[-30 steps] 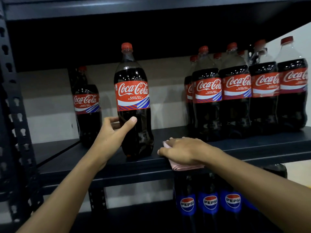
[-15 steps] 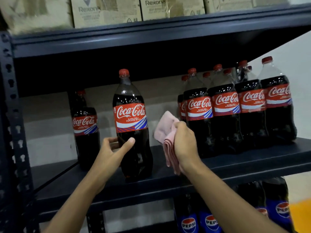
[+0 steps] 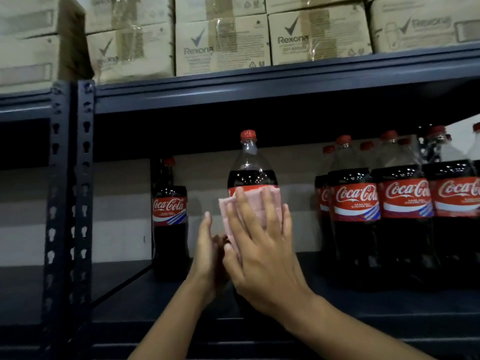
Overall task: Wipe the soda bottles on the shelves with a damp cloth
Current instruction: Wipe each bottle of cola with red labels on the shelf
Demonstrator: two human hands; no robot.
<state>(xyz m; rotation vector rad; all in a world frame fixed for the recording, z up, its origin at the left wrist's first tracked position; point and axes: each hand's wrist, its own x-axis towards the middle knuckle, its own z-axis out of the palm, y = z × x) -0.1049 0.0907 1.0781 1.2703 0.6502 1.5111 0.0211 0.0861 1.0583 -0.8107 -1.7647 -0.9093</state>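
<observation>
- Wiping the middle bottle (image 3: 251, 175) well, as I judge it, means pressing the cloth (image 3: 257, 207) flat and drawing it all the way round the label and down the dark body, not only across the front.
- Turning the bottle a little with the bracing hand would bring the back face to the cloth. It stands alone near the front of the shelf (image 3: 155, 294), so a hard sideways push could tip it.
- The neck and red cap are bare above the cloth. They probably need a pass too.
- The right hand (image 3: 259, 250) is spread wide with its fingers straight. It pins the folded pink cloth against the label. It presses rather than grips.
- The left hand (image 3: 207, 252) touches the bottle's lower left side, close beside the right hand, and seems to steady it. The right hand covers part of it, so I cannot tell whether its fingers curl round the bottle.
- Other bottles wait on the same shelf: a packed row (image 3: 355, 201) to the right and a single one (image 3: 170, 211) further back on the left. Neither hand touches them.
- Cardboard boxes (image 3: 223, 42) sit on the shelf above.
</observation>
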